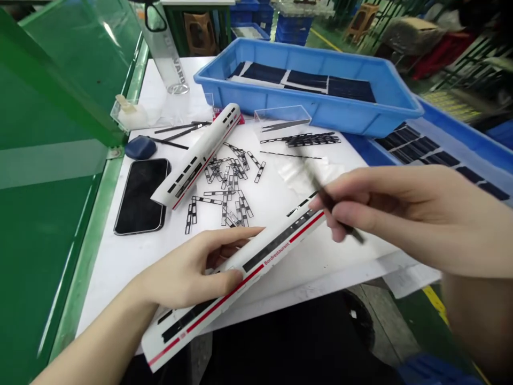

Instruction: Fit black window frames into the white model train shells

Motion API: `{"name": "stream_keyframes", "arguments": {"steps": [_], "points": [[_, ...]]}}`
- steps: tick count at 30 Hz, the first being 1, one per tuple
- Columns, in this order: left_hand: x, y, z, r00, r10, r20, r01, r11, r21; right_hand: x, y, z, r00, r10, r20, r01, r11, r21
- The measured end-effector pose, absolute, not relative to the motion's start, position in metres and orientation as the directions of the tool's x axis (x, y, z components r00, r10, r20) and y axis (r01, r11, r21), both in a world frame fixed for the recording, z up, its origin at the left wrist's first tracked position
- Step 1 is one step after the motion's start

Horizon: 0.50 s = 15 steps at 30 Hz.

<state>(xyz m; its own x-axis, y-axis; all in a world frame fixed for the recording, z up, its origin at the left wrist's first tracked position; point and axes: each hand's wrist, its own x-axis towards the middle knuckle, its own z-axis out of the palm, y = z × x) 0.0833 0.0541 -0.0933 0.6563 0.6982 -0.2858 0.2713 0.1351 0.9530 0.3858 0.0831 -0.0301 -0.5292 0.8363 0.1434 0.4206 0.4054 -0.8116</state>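
Observation:
My left hand [188, 270] is closed around a long white model train car shell [276, 241], with its thumb on the near side. The shell lies slanted over the table's front edge and bears dark windows, a red stripe and the word "Bordrestaurant". My right hand [404, 214] pinches dark tweezers [327, 200], blurred by motion, above the shell's far end. Whether their tips hold anything cannot be made out. Beyond my left hand, small black-framed window strips [226, 192] lie scattered. A second white train car shell [204, 152] rests behind them.
A black phone [142, 197] and a dark blue lump [140, 148] lie at left, near a clear bottle [168, 59]. A blue bin [304, 99] with dark sheets stands at the back. More black strips [312, 139] lie before it. A green panel [48, 160] borders the left.

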Motion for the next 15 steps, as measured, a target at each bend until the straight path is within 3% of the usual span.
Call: {"name": "stream_keyframes", "arguments": {"steps": [3, 7, 15], "points": [[0.085, 0.054, -0.093, 0.635, 0.707, -0.311, 0.28, 0.165, 0.946, 0.389, 0.104, -0.022, -0.741, 0.67, 0.057, 0.458, 0.565, -0.687], [0.086, 0.054, -0.094, 0.659, 0.676, -0.33, 0.244, 0.224, 0.944, 0.389, 0.125, -0.026, -0.856, 0.516, 0.021, 0.378, 0.654, -0.655], [0.089, 0.056, -0.093, 0.648, 0.686, -0.332, 0.285, 0.186, 0.94, 0.379, 0.137, -0.038, -0.875, 0.482, -0.037, 0.388, 0.654, -0.65]]}}
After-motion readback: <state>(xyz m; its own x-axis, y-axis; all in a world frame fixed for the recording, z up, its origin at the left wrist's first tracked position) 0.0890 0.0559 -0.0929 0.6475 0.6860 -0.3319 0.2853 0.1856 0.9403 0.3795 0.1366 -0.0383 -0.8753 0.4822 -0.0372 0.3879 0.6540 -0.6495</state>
